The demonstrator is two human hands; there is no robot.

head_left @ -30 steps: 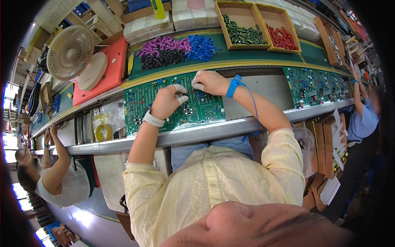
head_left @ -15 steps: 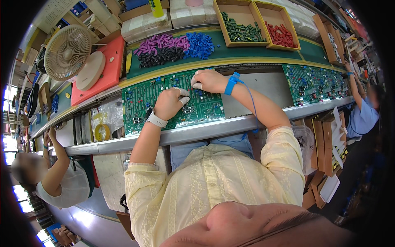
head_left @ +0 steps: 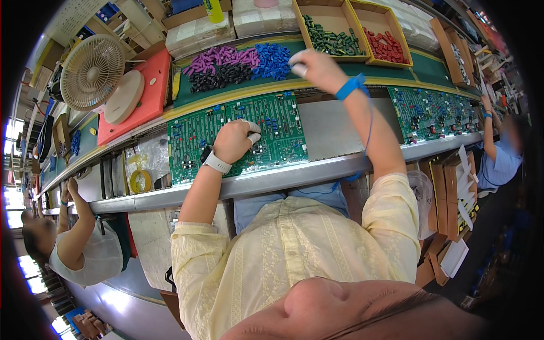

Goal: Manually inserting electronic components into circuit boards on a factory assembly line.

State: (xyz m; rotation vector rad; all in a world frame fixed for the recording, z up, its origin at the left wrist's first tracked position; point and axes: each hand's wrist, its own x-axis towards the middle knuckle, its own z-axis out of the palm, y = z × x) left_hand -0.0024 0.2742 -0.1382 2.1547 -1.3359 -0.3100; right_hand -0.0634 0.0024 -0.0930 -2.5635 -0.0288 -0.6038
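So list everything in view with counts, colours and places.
circuit boards: several, green, centre and right
parts piles: three; purple, black, blue; top centre
shallow boxes: two, yellow, top right
boxed parts: many, green or red, inside boxes
fan: one, cream, upper left
foam slab: one, red, under fan
tape roll: one, yellow, left of boards
cardboard boxes: several, brown, lower right
co-workers: at least two, light tops, both sides
left hand: one, white-tipped, over boards
right hand: one, white-tipped, beside blue pile
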